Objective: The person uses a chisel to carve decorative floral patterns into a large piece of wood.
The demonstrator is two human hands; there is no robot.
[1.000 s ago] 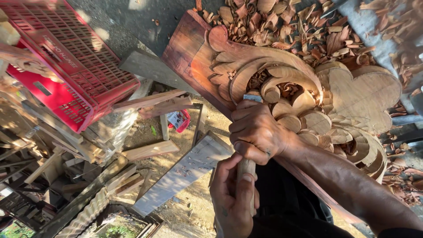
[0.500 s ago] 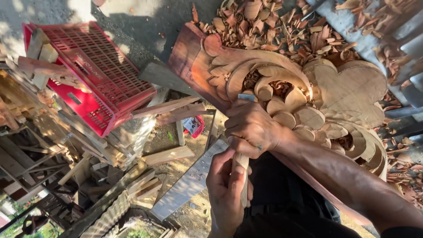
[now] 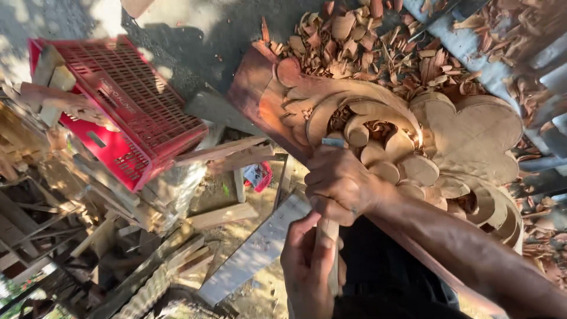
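Red plastic crate (image 3: 127, 103): far left, tilted on its side, lattice wall facing up, resting on a heap of timber. Pale wood blocks (image 3: 50, 68) lie against its far-left edge.

Scrap timber (image 3: 118, 236): offcuts, slats and battens piled loosely across the left and near-left ground, partly in shade. One long pale plank (image 3: 251, 254) lies slantwise, near centre, its near end close to the left hand.

Small red-and-white packet (image 3: 260, 175): on the ground between the slats, just left of the carved panel's near edge.

Left hand (image 3: 310, 269): near centre, at the lower edge of the view. Fingers wrapped shut around the wooden handle of the chisel (image 3: 328, 227), thumb lying along it.

Chisel: held upright in the view, handle near, grey metal blade end showing just past the right hand's knuckles, at the panel's carved surface. Whether the edge touches the wood cannot be told.

Right hand (image 3: 342, 183): centre, just beyond the left hand, closed in a fist over the upper part of the chisel, resting on the carved panel. Forearm runs off to the near right.

Carved wooden panel (image 3: 466, 136): centre to right, reddish-brown, relief of scrolls, rounded petals and a large lobed leaf.

Wood shavings (image 3: 378, 44): far centre to far right, a thick litter of curled reddish chips on the ground beyond the panel.
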